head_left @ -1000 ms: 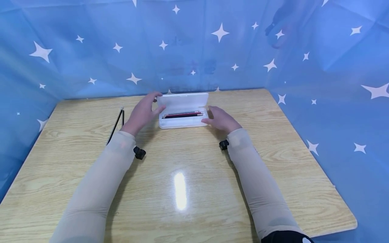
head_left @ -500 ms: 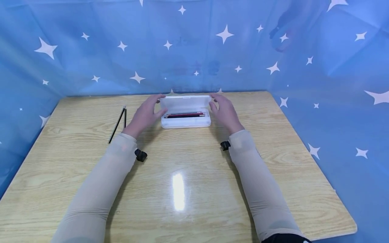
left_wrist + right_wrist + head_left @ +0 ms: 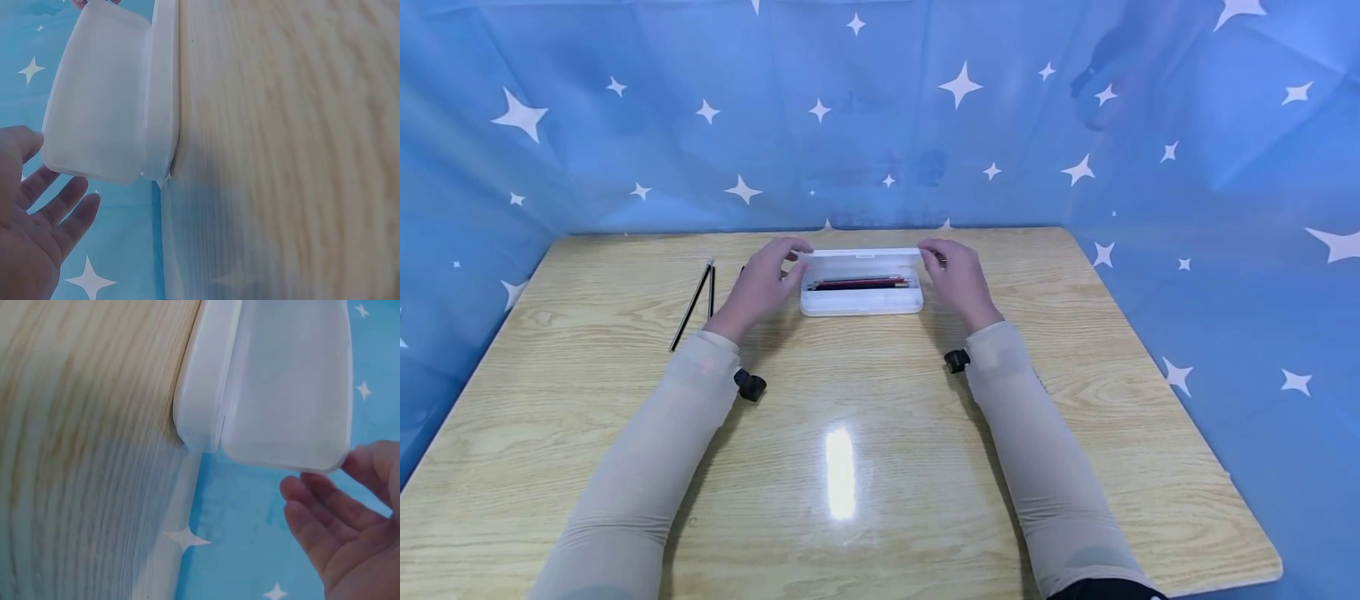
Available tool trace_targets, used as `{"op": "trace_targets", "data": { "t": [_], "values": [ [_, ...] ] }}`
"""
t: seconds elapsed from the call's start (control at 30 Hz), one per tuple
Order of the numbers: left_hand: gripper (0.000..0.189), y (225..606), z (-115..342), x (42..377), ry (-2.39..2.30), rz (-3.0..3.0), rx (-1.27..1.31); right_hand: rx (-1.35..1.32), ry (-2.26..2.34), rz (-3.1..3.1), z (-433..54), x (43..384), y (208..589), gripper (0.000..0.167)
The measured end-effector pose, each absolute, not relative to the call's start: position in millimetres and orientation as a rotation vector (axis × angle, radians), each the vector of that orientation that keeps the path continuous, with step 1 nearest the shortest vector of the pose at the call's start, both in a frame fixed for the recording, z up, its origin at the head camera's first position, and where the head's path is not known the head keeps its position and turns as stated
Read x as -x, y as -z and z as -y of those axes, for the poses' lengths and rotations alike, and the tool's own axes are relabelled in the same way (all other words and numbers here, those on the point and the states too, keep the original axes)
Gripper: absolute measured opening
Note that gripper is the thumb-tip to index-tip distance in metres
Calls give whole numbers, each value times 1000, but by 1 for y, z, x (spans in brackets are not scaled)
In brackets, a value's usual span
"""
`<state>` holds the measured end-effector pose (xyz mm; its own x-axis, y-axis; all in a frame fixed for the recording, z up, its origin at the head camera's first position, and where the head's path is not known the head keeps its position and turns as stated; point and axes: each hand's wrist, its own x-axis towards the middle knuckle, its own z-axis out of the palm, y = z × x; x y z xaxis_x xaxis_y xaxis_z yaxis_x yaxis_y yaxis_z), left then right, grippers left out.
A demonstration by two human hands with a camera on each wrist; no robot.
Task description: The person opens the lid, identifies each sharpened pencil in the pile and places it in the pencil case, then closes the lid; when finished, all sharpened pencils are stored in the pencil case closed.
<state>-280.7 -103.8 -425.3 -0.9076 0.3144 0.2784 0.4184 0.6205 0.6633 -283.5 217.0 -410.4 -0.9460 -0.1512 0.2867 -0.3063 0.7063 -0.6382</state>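
Note:
A white plastic pencil case (image 3: pixel 861 307) lies near the table's far edge, its hinged lid (image 3: pixel 865 263) tilted up at the back. Several pencils (image 3: pixel 859 284), dark and red, rest side by side in its tray. My left hand (image 3: pixel 762 282) pinches the lid's left corner between thumb and index finger; in the left wrist view its other fingers spread loosely below. At the lid's right corner, my right hand (image 3: pixel 961 282) pinches the edge, the thumb on one side and fingers behind, as the right wrist view shows.
Two dark pencils (image 3: pixel 691 307) lie on the wooden table (image 3: pixel 865 383) left of my left hand, their far ends close together. A dark tip peeks out beside that hand. A blue curtain with white stars (image 3: pixel 880 100) hangs behind the table.
My right hand has gone from the tray's right side up to the lid's right corner. The lid has tipped forward and lower, both hands at its corners.

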Motion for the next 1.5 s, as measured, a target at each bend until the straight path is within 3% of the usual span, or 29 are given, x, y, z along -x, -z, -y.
{"op": "trace_targets", "data": {
  "t": [0.7,1.5],
  "values": [
    [23,428,106,279,1215,2720,612,-349,-1105,2872,-218,286,413,20],
    [17,435,111,277,1215,2790,703,-451,-1053,3081,-222,283,412,25]
  ]
}}
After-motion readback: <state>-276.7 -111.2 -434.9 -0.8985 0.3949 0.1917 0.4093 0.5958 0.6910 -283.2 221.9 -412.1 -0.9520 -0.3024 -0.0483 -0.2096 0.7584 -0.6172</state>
